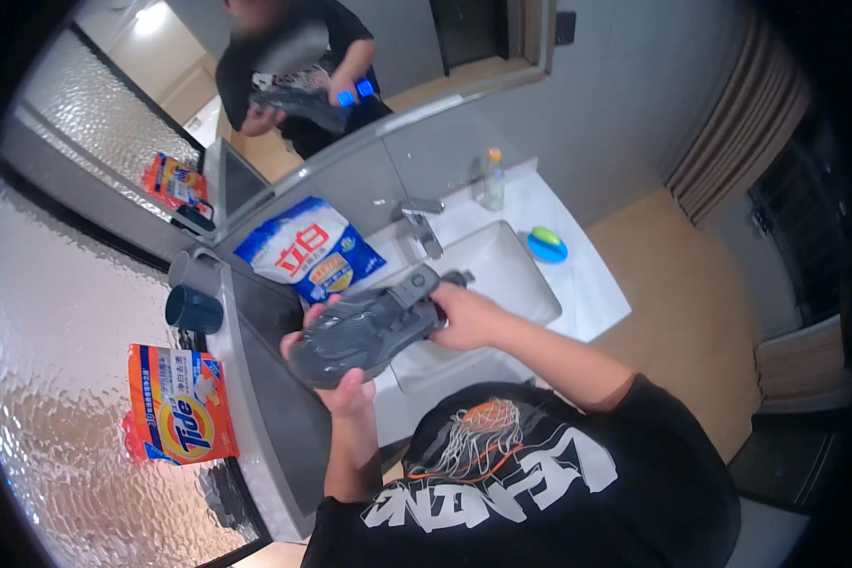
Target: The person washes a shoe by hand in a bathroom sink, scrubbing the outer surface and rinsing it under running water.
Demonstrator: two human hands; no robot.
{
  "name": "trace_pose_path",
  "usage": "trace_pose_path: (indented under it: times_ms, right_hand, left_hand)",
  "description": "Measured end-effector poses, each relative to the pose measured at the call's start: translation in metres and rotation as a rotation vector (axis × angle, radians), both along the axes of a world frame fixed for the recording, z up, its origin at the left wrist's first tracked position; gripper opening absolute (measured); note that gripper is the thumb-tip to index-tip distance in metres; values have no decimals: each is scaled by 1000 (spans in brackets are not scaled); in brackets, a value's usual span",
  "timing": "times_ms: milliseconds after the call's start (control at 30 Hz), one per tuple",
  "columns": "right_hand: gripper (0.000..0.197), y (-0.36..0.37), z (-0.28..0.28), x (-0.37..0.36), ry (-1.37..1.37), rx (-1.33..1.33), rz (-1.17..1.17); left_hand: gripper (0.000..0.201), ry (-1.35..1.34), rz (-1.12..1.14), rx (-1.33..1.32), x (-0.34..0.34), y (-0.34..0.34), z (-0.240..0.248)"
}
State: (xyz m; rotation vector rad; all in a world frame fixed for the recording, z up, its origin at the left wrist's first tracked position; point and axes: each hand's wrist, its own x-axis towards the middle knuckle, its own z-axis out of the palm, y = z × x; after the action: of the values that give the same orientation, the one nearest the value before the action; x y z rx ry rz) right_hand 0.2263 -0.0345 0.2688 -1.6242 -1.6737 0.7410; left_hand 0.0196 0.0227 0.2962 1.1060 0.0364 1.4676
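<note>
A dark grey shoe (355,327) is held between both hands, in front of the washbasin. Its ribbed, wet-looking surface faces up, with a heel-like block marked by a small circle at the far right end. My left hand (342,390) grips the wide end from below, fingers along the far side and thumb on the near edge. Closed around the narrower end is my right hand (468,320); its fingertips are partly hidden behind the shoe. Part of the white sink (525,270) lies beneath my right hand. The chrome faucet (424,232) stands just beyond the shoe.
A blue-and-white detergent bag (303,248) leans by the wall behind the shoe. Left are an orange detergent bag (182,407) and a dark cup (195,309) on a ledge. Right of the sink sit a blue-green brush (547,246) and a clear bottle (493,185). A mirror (416,66) hangs above.
</note>
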Motion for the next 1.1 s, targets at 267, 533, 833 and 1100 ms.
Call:
trace_pose_path:
  times_ms: [267, 533, 833, 1100]
  right_hand:
    - [53, -4, -58, -4, 93, -184, -51]
    - [54, -15, -72, 3, 133, -210, -63]
    - [63, -16, -81, 7, 193, -290, -33]
    - [66, -22, -79, 3, 94, -401, 53]
  left_hand:
    - [84, 123, 48, -207, 9, 3, -65]
    - [86, 147, 18, -198, 7, 4, -80]
    - [82, 206, 80, -139, 6, -1, -89]
    - [81, 204, 112, -210, 1, -10, -99]
